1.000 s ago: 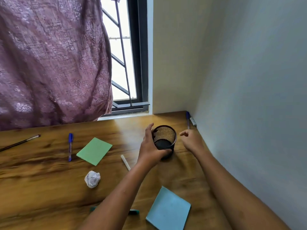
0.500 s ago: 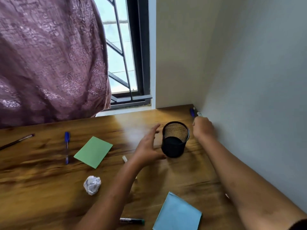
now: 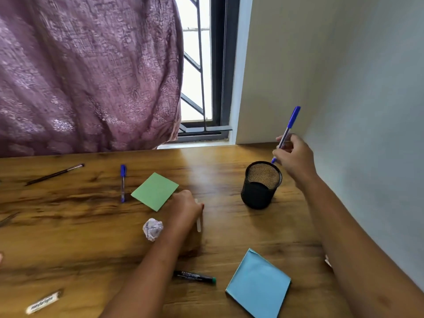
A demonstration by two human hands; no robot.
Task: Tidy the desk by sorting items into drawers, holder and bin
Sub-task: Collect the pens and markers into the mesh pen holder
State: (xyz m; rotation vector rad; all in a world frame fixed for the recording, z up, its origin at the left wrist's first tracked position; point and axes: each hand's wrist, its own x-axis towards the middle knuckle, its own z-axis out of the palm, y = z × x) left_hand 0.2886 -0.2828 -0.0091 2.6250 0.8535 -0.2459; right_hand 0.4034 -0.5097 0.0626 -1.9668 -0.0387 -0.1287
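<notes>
A black mesh holder (image 3: 261, 188) stands upright on the wooden desk (image 3: 229, 239) near the right wall. My right hand (image 3: 294, 157) holds a blue pen (image 3: 288, 129) tilted, its lower tip just above the holder's far rim. My left hand (image 3: 184, 208) lies curled over a white stick (image 3: 198, 222) on the desk; only the stick's lower end shows. A crumpled paper ball (image 3: 152, 228) lies just left of that hand. A second blue pen (image 3: 123, 182) and a green note pad (image 3: 155, 191) lie further left.
A blue note pad (image 3: 258, 284) and a black marker with a green cap (image 3: 195, 277) lie near the front. A thin brush (image 3: 54, 174) is at the far left, an eraser (image 3: 43, 302) at the front left. Wall on the right, curtain and window behind.
My right hand picked the blue pen up from the back corner and brought it above the holder. My left hand left the holder and moved left onto the white stick.
</notes>
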